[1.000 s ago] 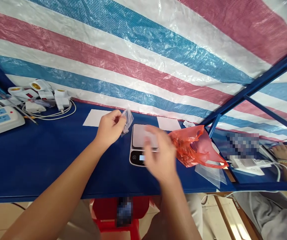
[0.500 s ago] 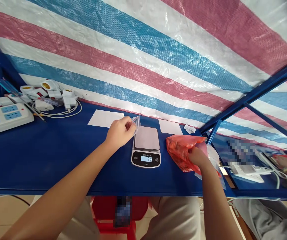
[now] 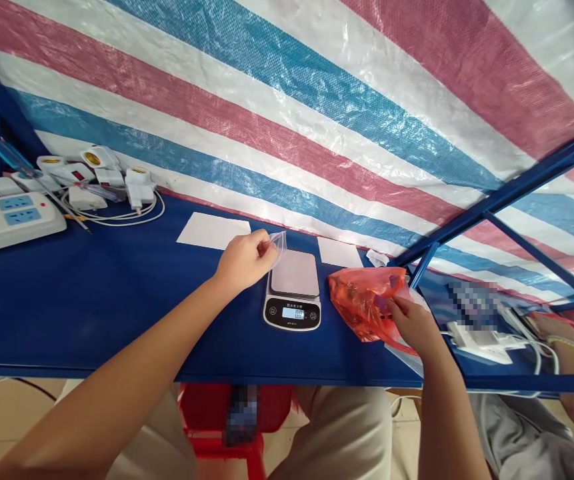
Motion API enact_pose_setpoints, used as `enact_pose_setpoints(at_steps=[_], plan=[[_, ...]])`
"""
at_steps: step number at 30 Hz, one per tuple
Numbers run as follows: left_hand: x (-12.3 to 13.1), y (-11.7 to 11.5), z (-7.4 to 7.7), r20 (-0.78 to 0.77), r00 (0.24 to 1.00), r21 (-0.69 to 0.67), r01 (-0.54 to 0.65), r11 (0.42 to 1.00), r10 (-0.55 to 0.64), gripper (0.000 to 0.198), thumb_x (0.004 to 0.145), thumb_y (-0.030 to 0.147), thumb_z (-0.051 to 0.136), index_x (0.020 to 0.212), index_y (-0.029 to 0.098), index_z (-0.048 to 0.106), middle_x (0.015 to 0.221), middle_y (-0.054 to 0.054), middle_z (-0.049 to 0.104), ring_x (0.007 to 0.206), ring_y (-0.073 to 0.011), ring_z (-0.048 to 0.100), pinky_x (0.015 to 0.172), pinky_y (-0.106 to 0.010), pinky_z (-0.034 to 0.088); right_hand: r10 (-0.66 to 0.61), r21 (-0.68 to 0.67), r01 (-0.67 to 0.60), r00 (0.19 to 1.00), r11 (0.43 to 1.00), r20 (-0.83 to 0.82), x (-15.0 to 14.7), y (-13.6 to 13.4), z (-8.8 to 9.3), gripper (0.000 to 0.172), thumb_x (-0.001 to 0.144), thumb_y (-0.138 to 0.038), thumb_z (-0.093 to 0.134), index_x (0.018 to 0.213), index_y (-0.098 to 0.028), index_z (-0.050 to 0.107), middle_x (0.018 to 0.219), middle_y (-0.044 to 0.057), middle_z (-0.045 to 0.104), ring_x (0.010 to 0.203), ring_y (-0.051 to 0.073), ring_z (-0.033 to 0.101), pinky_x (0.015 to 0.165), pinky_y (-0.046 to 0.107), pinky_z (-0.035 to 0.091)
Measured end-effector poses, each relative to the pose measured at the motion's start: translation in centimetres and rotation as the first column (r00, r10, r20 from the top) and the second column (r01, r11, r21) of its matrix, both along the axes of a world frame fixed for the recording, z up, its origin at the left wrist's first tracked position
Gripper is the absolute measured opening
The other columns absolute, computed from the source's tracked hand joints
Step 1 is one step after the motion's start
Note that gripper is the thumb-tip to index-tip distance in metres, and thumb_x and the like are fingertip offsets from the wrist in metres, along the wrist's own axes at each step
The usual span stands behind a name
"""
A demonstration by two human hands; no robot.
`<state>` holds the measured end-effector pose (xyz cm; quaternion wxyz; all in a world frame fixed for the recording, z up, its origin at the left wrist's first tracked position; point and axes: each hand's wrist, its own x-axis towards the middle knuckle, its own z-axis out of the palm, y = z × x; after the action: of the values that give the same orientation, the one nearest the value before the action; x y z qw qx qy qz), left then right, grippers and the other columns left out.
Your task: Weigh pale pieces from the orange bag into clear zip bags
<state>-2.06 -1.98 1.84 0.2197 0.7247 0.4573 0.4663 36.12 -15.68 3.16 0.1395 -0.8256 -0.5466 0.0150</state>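
Pinched in the closed fingers of my left hand [image 3: 247,260] is a small clear plastic bag [image 3: 280,248], held up beside the top left of a digital scale [image 3: 294,275]. The scale's plate carries nothing and its lit display reads about 0.0. On the right, a red plastic bag [image 3: 361,303] lies crumpled with its mouth towards my right hand [image 3: 414,325]. The fingers of that hand are pressed together at the bag's mouth; what they hold, if anything, cannot be made out. Dark shapes show through the red plastic.
White paper sheets [image 3: 214,231] lie behind the scale, with a crumpled scrap [image 3: 377,258] farther right. A power strip [image 3: 11,220] and white lamp sockets with cables [image 3: 139,187] sit at the left. Blue frame bars [image 3: 424,270] rise at right, beyond which another person's arm [image 3: 567,343] shows.
My right hand has drawn back from inside the red bag towards its mouth. The scale reading has gone from about 5.1 to 0.0. My left hand still holds the clear bag.
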Motion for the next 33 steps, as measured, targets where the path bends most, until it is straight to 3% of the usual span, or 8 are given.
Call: enact_pose_setpoints(at_steps=[5, 9, 12, 16, 20, 25, 29, 33], plan=[[0.1, 0.2, -0.3, 0.047, 0.998, 0.028, 0.038, 0.999, -0.04, 0.022, 0.082, 0.026, 0.063, 0.065, 0.023, 0.049, 0.055, 0.003, 0.057, 0.048, -0.0133, 0.051, 0.048, -0.026, 0.033, -0.04, -0.138, 0.011, 0.977, 0.99, -0.209, -0.6, -3.1, 2.6, 0.049, 0.093, -0.056, 0.05, 0.116, -0.024, 0.079, 0.092, 0.007, 0.08, 0.083, 0.028, 0.073, 0.077, 0.038, 0.054], [0.2, 0.1, -0.4, 0.094, 0.989, -0.028, 0.115, 0.993, -0.112, 0.011, 0.082, 0.027, 0.065, 0.073, 0.022, 0.061, 0.065, 0.001, 0.067, 0.055, -0.0135, 0.059, 0.054, -0.025, 0.043, 0.157, -0.227, -0.265, 0.902, 0.937, -0.403, -4.7, -5.1, 5.2, 0.048, 0.093, -0.06, 0.056, 0.122, -0.029, 0.078, 0.096, 0.004, 0.08, 0.084, 0.027, 0.074, 0.073, 0.035, 0.057], [0.3, 0.0, -0.4, 0.1, 0.977, -0.054, 0.194, 0.979, -0.188, 0.008, 0.083, 0.028, 0.066, 0.078, 0.021, 0.068, 0.069, 0.0, 0.071, 0.06, -0.0148, 0.063, 0.057, -0.026, 0.048, 0.298, -0.098, -0.38, 0.839, 0.92, -0.454, -9.9, -4.5, 6.3, 0.04, 0.097, -0.057, 0.058, 0.126, -0.035, 0.074, 0.106, 0.001, 0.08, 0.093, 0.024, 0.074, 0.078, 0.032, 0.057], [0.3, -0.3, -0.2, 0.043, 0.965, 0.002, 0.257, 0.966, -0.257, 0.011, 0.084, 0.025, 0.063, 0.077, 0.021, 0.071, 0.069, -0.001, 0.071, 0.059, -0.0153, 0.063, 0.055, -0.026, 0.046, 0.447, 0.147, -0.422, 0.855, 0.894, -0.263, -16.2, -0.6, 6.2, 0.026, 0.098, -0.047, 0.061, 0.111, -0.031, 0.078, 0.096, 0.0, 0.08, 0.077, 0.02, 0.073, 0.069, 0.029, 0.053], [0.2, -0.3, -0.2, -0.023, 0.967, 0.115, 0.254, 0.96, -0.253, 0.015, 0.085, 0.02, 0.06, 0.079, 0.022, 0.074, 0.069, -0.002, 0.069, 0.061, -0.0154, 0.061, 0.057, -0.028, 0.044, 0.532, 0.291, -0.487, 0.841, 0.824, -0.099, -19.6, 3.8, 5.4, 0.02, 0.097, -0.034, 0.062, 0.102, -0.026, 0.079, 0.083, 0.001, 0.078, 0.064, 0.018, 0.067, 0.066, 0.03, 0.049], [-0.1, -0.1, 0.1, -0.021, 0.968, 0.164, 0.249, 0.955, -0.249, 0.025, 0.09, 0.02, 0.055, 0.076, 0.022, 0.075, 0.072, -0.004, 0.065, 0.062, -0.0148, 0.059, 0.059, -0.029, 0.044, 0.553, 0.298, -0.508, 0.829, 0.808, -0.088, -21.6, 6.9, 4.6, 0.025, 0.093, -0.029, 0.062, 0.113, -0.025, 0.076, 0.093, 0.001, 0.079, 0.067, 0.018, 0.068, 0.071, 0.032, 0.051], [-0.4, -0.1, 0.5, 0.008, 0.977, 0.153, 0.211, 0.965, -0.215, 0.026, 0.091, 0.021, 0.055, 0.074, 0.022, 0.074, 0.066, -0.003, 0.062, 0.059, -0.0155, 0.057, 0.058, -0.031, 0.043, 0.541, 0.298, -0.482, 0.826, 0.824, -0.159, -22.0, 6.9, 4.8, 0.039, 0.091, -0.029, 0.06, 0.13, -0.023, 0.067, 0.101, 0.002, 0.079, 0.063, 0.016, 0.067, 0.072, 0.033, 0.053], [-0.7, 0.2, 0.4, 0.074, 0.982, 0.141, 0.161, 0.977, -0.173, 0.02, 0.088, 0.023, 0.058, 0.078, 0.024, 0.075, 0.069, -0.002, 0.066, 0.061, -0.017, 0.059, 0.06, -0.032, 0.046, 0.348, 0.417, -0.268, 0.928, 0.868, -0.129, -17.2, 4.0, 5.9, 0.034, 0.092, -0.042, 0.058, 0.116, -0.023, 0.073, 0.098, 0.007, 0.078, 0.075, 0.022, 0.072, 0.072, 0.034, 0.054]])
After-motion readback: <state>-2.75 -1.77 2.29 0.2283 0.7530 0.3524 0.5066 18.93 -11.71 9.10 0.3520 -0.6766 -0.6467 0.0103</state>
